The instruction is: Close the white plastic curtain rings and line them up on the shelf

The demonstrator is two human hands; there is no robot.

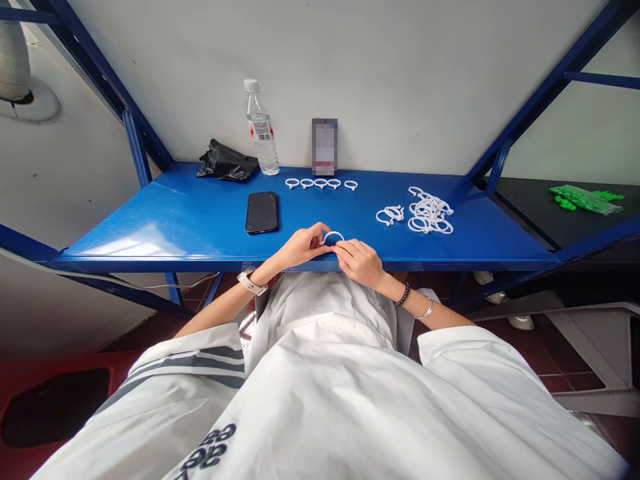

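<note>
A white plastic ring (334,233) is pinched between my two hands just over the front edge of the blue table (200,207). My left hand (306,245) grips its left side with thumb and fingers; my right hand (361,261) closes on its right side, and the fingers hide its lower part. Several similar white rings (321,183) lie in a row at the back of the table. To the right is a loose pile of white rings (430,212), with a smaller cluster (390,214) beside it.
A black phone (262,213) lies flat left of my hands. Behind it are a crumpled black plastic bag (227,162) and an upright water bottle (263,133). A dark rectangular device with a blurred front (325,147) leans on the wall. Green pieces in a clear bag (583,199) lie far right.
</note>
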